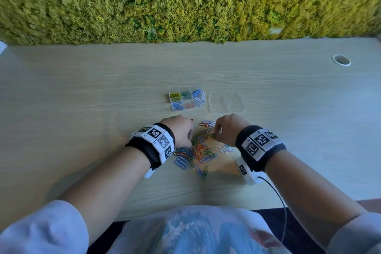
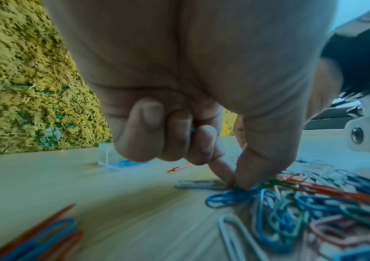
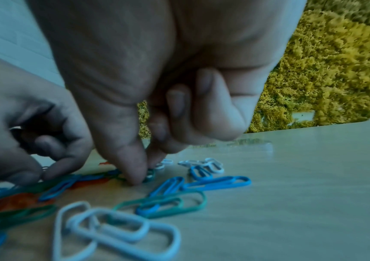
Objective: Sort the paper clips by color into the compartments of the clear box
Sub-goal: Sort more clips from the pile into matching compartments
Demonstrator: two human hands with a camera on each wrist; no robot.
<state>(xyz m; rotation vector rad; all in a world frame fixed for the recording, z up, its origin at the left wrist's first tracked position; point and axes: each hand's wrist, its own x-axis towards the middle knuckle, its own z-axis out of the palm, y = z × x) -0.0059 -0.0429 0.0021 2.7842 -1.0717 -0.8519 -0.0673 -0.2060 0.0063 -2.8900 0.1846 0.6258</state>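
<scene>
A pile of coloured paper clips (image 1: 198,151) lies on the table between my hands. In the left wrist view, my left hand (image 2: 235,183) pinches a green paper clip (image 2: 237,187) between thumb and forefinger at the pile's edge, with its other fingers curled. My right hand (image 3: 145,174) pinches another green paper clip (image 3: 151,175) against the table the same way. In the head view, the left hand (image 1: 182,132) and right hand (image 1: 214,135) sit close together over the pile's far side. The clear box (image 1: 186,99) stands just beyond them, with sorted clips in its compartments.
The box's clear lid (image 1: 226,102) lies flat to the right of the box. A lone red clip (image 1: 191,120) sits by the left hand. White clips (image 1: 224,149) lie near the right wrist. A moss wall (image 1: 185,2) backs the table, which has a cable hole (image 1: 341,60) at the far right.
</scene>
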